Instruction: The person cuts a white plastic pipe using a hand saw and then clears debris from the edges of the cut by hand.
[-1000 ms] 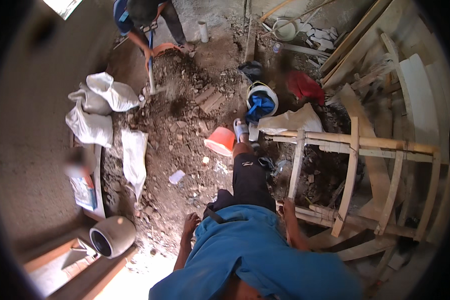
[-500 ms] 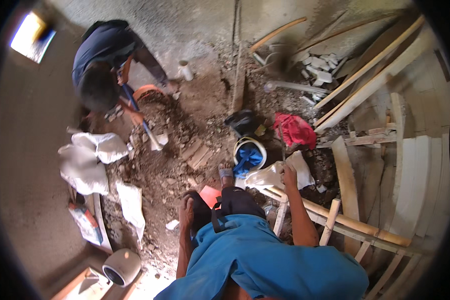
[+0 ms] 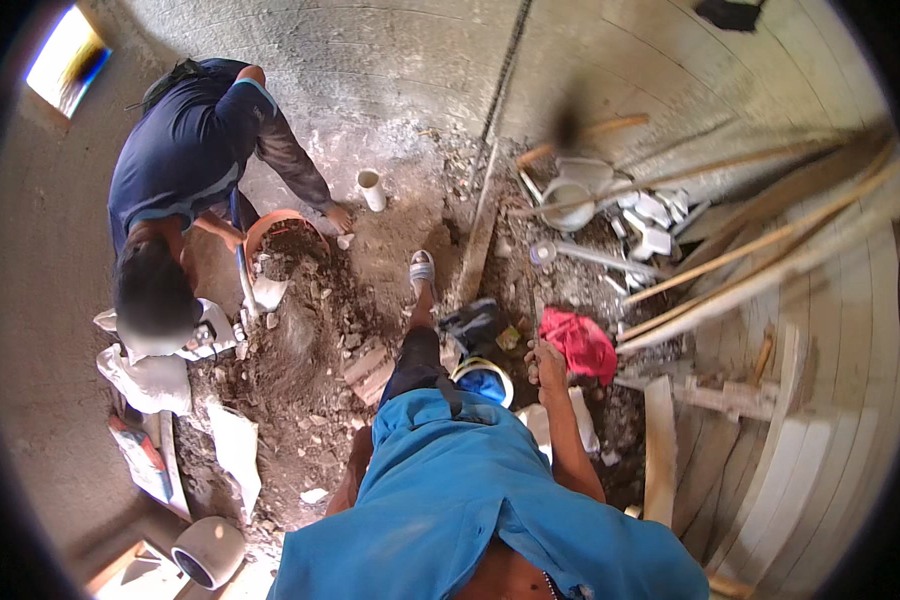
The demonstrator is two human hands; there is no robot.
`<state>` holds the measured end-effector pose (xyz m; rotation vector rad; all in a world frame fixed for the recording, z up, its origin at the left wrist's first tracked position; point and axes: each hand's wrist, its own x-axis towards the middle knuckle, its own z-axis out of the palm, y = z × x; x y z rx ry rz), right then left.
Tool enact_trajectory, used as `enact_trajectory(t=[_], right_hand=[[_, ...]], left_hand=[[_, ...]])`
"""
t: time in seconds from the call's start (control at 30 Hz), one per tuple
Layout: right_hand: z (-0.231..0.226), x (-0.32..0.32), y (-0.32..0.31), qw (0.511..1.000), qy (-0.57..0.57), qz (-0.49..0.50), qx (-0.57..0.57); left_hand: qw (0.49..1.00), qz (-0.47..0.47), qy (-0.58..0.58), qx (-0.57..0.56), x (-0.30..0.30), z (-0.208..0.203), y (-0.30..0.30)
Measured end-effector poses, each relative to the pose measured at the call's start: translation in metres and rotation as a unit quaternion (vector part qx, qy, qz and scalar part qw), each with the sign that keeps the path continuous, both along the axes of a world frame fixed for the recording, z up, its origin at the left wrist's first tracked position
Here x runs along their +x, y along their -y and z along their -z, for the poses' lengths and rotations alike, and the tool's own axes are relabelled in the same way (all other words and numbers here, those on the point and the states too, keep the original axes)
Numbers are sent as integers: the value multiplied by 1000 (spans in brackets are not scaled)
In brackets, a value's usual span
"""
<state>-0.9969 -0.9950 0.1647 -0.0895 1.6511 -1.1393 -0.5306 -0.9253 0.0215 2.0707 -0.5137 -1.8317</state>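
Note:
My right hand is raised in front of me, its fingers closed around a thin, dark rod that points away from me. Just beyond that hand lies a crumpled red cloth. A white-rimmed bucket with blue material inside stands close by on its left. My left arm hangs at my side, and the shirt and thigh hide its fingers. My foot in a striped slipper is planted ahead on the dirt.
A co-worker bends at the left, gripping a blue-and-white handle beside an orange tub of soil. White sacks lie nearer. A plank, white pipe pieces and long timbers fill the right.
I have stepped ahead, and my slippered foot is farther out. My right hand has moved past the white sack toward the red cloth. My left hand has slipped out of sight. The co-worker bends lower.

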Motion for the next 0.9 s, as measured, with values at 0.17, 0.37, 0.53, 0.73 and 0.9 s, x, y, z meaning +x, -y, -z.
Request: enact_trajectory(t=[0.17,0.37,0.53,0.73,0.9], right_hand=[[77,-45,219,991,-26,-126,-47],[15,-85,386,978,-85,-182,-52],[-15,-83,464,981,-70,-183,-2],[8,-97,545,938,-147,-315,3],[107,-132,620,782,-273,-533,-173]], left_hand=[[996,88,-4,-22,-58,32,132],[977,176,60,-100,-119,-16,369],[944,-56,-4,-326,-140,25,501],[978,-128,-15,-163,-214,44,543],[978,-74,141,-132,-269,36,547]])
